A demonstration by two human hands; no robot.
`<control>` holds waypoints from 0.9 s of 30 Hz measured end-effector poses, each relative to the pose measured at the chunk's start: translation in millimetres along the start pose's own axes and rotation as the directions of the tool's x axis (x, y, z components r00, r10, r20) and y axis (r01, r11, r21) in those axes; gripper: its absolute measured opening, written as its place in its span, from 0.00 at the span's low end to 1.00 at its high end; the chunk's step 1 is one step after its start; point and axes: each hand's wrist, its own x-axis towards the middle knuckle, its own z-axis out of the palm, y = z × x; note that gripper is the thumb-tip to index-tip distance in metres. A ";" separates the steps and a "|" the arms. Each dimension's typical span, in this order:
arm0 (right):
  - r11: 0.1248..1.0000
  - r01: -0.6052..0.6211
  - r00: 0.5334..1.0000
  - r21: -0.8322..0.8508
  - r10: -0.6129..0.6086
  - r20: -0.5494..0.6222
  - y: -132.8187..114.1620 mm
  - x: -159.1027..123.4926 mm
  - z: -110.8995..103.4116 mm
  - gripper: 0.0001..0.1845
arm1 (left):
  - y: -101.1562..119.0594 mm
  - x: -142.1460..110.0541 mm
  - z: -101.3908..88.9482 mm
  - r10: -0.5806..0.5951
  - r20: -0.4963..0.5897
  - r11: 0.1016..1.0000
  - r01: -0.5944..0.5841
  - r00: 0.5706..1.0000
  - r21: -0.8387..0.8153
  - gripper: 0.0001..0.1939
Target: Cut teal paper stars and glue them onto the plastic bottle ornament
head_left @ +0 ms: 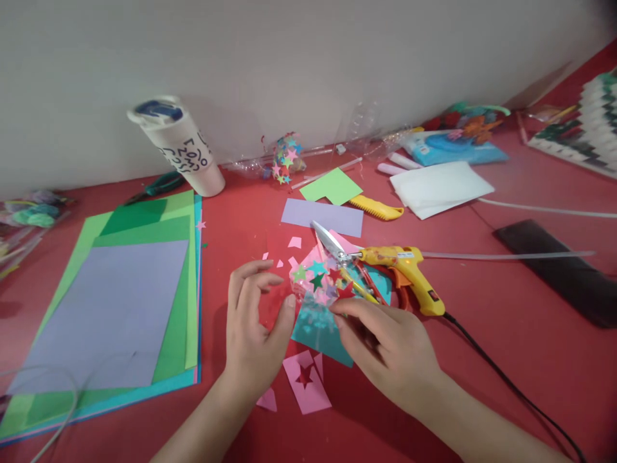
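My left hand (253,321) and my right hand (385,344) meet over a small clear plastic bag (315,289) holding several coloured paper stars. The left thumb and fingers pinch the bag's left edge. Fingertips of the right hand press on its lower right edge. The bag lies on a teal paper piece (321,334) on the red table (482,360). Just behind it lie scissors (332,244) and a yellow glue gun (405,270). Pink scraps with a star cut-out (306,379) lie between my wrists.
A stack of green, blue and lilac sheets (125,302) fills the left. A white cup (178,148) leans at the wall. Lilac paper (322,217), green paper (331,186), a yellow cutter (376,208), white sheets (441,186) and a black strip (559,270) lie beyond. The gun's cable (511,386) runs right.
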 end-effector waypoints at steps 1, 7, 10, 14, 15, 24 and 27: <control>1.000 0.007 1.000 0.009 -0.007 -0.011 -0.9 -0.3 -1.0 0.09 | -1.6 -0.2 0.9 -0.033 0.015 0.998 0.034 0.999 -0.052 0.09; 1.000 0.008 0.988 0.029 -0.004 -0.156 -1.6 0.3 -10.8 0.07 | -5.7 -3.0 8.1 -0.225 0.247 0.871 0.309 0.942 -0.383 0.19; 0.999 -0.026 0.969 0.039 0.034 -0.247 3.3 5.2 -14.8 0.06 | -4.0 -5.0 8.8 -0.269 0.270 0.824 0.366 0.924 -0.432 0.17; 0.998 -0.058 0.973 0.021 0.062 -0.224 10.7 11.3 -16.6 0.05 | -2.6 -4.3 6.1 -0.289 0.262 0.795 0.384 0.921 -0.469 0.15; 0.999 -0.052 0.973 0.018 0.054 -0.223 12.0 11.8 -16.6 0.05 | -2.8 -2.7 4.6 -0.300 0.241 0.807 0.380 0.923 -0.452 0.13; 0.999 0.025 0.957 0.037 -0.013 -0.291 16.6 11.5 -20.5 0.05 | -27.5 19.9 -27.2 -0.391 0.009 0.913 0.389 0.920 -0.123 0.15; 0.998 0.046 0.952 0.048 -0.029 -0.303 16.3 12.0 -22.5 0.05 | -38.9 23.1 -32.5 -0.365 0.018 0.931 0.365 0.931 -0.003 0.20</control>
